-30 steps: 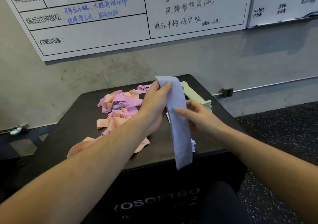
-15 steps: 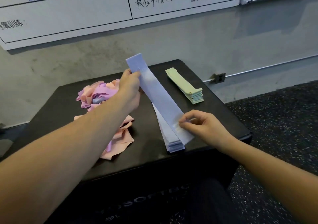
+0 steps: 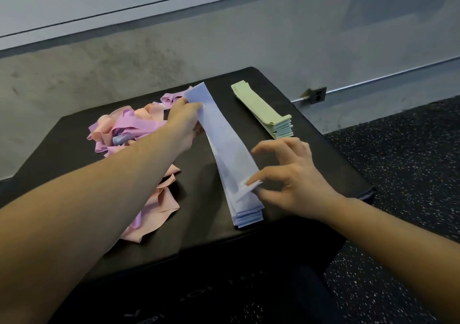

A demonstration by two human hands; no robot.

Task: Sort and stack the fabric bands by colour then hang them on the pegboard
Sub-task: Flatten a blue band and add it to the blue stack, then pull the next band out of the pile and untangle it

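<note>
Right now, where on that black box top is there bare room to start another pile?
Bare black box top shows between the flat pale-blue band stack and the folded green band stack, and along the near edge. The left side is crowded by the tangled pink and purple bands.

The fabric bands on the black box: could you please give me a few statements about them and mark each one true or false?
1. The green stack lies right of the blue stack on the black box. True.
2. The left hand grips the far end of the top blue band. True.
3. The right hand rests on the green stack. False: it pinches the near end of the top blue band.
4. The pink and purple bands are folded into a neat stack. False: they lie in a loose tangle on the left.
5. A blue band shows inside that tangle. True.
</note>
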